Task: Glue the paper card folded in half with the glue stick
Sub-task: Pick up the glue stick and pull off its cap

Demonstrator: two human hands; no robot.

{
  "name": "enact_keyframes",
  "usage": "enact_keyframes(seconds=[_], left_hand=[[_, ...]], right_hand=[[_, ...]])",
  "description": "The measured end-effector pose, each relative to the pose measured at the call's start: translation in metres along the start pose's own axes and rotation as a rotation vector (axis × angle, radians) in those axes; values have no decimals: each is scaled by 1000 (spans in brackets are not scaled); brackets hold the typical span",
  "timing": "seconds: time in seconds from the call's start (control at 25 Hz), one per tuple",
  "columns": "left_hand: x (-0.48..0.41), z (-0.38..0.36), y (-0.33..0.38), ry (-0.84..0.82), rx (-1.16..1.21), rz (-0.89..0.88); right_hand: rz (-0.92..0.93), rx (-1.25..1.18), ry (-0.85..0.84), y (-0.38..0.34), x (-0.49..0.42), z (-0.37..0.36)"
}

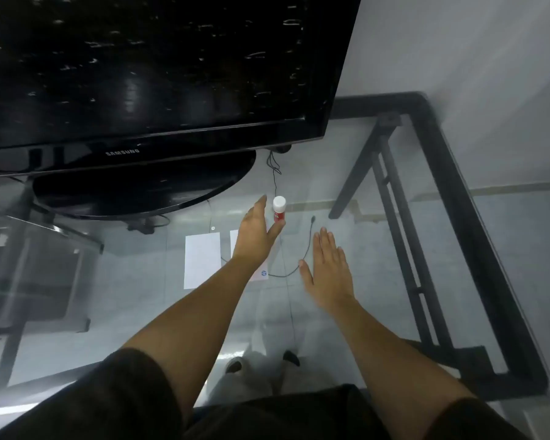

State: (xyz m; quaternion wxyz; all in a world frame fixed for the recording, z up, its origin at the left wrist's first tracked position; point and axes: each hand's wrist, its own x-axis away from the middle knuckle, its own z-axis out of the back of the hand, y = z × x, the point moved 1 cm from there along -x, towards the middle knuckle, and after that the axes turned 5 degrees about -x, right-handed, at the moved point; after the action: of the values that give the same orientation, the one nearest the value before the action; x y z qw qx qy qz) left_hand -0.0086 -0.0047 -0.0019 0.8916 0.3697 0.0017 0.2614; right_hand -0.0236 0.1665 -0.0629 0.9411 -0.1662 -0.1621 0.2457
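A glue stick [279, 209] with a white cap and red body stands upright on the glass table. My left hand [256, 231] is stretched out beside it, fingers apart, its thumb just under the stick and the fingers to its left. A white paper card [202, 261] lies flat on the glass left of that hand. A second white sheet [261, 274] is mostly hidden under my left wrist. My right hand [329, 269] hovers flat and open to the right, holding nothing.
A black television [146, 68] on an oval stand [140, 188] fills the back left. A thin black cable [302, 252] runs across the glass between my hands. The black table frame [477, 223] borders the right side.
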Motion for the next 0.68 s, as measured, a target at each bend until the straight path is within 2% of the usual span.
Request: enact_keyframes(seconds=[0.24,0.44,0.52,0.6,0.68], left_hand=[[-11,-5,3,30,102,9],[0,3,-4,-7,164,-56],[6,9,-8,-10,137,-100],[10,13,-11,-16,150,-109],[12,15,-11,-38,176,-92]], right_hand=[[0,36,-6,0,0,2],[-9,-10,-21,-2,-2,7],[-51,-186,95,-7,-8,18],[-203,-546,165,-14,-22,37],[-322,-954,55,-27,-36,55]])
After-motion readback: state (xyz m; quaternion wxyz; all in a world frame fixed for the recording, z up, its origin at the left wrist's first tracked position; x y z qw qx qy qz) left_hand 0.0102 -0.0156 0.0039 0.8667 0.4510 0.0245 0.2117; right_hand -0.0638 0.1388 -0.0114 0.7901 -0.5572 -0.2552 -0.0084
